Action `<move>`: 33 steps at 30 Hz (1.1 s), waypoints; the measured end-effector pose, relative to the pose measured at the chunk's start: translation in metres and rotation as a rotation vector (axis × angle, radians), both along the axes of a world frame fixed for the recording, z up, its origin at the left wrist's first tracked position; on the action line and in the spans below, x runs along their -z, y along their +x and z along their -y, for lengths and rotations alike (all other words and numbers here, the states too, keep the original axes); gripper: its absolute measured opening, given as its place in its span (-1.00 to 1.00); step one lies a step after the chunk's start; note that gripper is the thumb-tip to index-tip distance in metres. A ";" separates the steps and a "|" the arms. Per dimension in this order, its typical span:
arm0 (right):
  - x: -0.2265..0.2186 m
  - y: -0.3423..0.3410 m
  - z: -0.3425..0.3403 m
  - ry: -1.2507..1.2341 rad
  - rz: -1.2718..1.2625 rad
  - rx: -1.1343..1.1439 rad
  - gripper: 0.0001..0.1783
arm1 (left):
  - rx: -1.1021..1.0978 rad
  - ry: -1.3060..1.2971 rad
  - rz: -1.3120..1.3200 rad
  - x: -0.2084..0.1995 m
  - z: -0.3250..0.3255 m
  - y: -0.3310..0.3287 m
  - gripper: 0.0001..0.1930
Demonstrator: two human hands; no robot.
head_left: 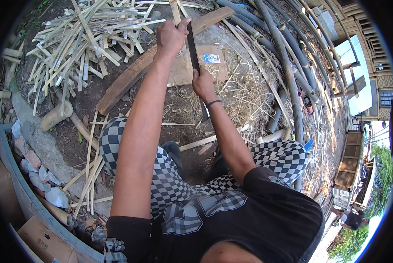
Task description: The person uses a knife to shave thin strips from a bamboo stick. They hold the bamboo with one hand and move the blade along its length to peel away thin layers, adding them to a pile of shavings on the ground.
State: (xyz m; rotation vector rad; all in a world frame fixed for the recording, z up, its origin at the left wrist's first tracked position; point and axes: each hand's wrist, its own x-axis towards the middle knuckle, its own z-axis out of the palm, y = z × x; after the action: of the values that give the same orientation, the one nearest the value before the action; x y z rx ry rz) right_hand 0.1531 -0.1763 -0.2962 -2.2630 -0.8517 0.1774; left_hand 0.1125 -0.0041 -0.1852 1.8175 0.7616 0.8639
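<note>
My left hand (172, 37) is closed around a pale split bamboo strip (176, 12), out in front of me. The strip slants down beside a long, dark, narrow blade (192, 46), which looks like a machete. My right hand (204, 83) grips this blade tool lower down, and its lower end sticks out past my wrist. The blade's upper end reaches my left thumb; whether the thumb presses on it I cannot tell. Beneath both hands lies a flat brown board (179, 72) with a small blue label on it.
A large heap of bamboo strips (84, 48) lies at the far left. A thick wooden plank (126, 83) runs diagonally behind my left forearm. Curly shavings (244, 94) cover the ground at right, beside long bamboo poles (288, 65). A cardboard box (45, 243) stands at lower left.
</note>
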 end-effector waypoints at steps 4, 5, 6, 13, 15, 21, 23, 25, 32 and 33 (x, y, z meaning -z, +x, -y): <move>-0.016 -0.012 -0.029 0.116 0.005 0.016 -0.73 | 0.000 0.051 -0.021 0.006 -0.002 0.002 -0.55; -0.013 -0.014 -0.032 0.102 0.007 0.049 -0.73 | 0.002 0.054 -0.021 0.006 -0.003 0.001 -0.55; -0.007 -0.014 -0.032 0.062 -0.005 0.073 -0.73 | 0.020 -0.009 -0.010 0.007 -0.004 -0.001 -0.54; 0.049 -0.010 -0.007 -0.038 -0.104 0.060 -0.71 | -0.002 0.055 -0.003 0.007 -0.005 -0.003 -0.49; 0.060 -0.011 -0.001 -0.141 -0.238 0.093 -0.70 | 0.004 0.018 0.010 0.007 -0.003 -0.001 -0.47; 0.075 -0.017 0.013 -0.209 -0.150 0.068 -0.70 | -0.001 0.109 0.000 0.007 -0.002 0.000 -0.49; 0.078 -0.021 0.017 -0.109 -0.170 0.065 -0.67 | 0.013 0.085 -0.018 0.005 -0.003 -0.001 -0.52; 0.080 -0.022 0.023 -0.221 -0.173 0.115 -0.67 | 0.025 0.026 0.007 0.002 -0.001 -0.002 -0.54; 0.077 -0.002 0.046 -0.299 -0.247 0.027 -0.65 | 0.240 0.064 -0.119 -0.019 0.003 -0.013 -0.61; 0.071 -0.001 0.046 -0.293 -0.252 0.037 -0.65 | 0.262 0.077 -0.165 -0.021 0.003 -0.014 -0.61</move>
State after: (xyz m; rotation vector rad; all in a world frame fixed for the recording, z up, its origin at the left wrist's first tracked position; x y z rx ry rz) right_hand 0.1525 -0.2221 -0.3674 -2.4550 -0.6845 0.5908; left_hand 0.0982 -0.0069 -0.1642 2.0216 0.5808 0.5853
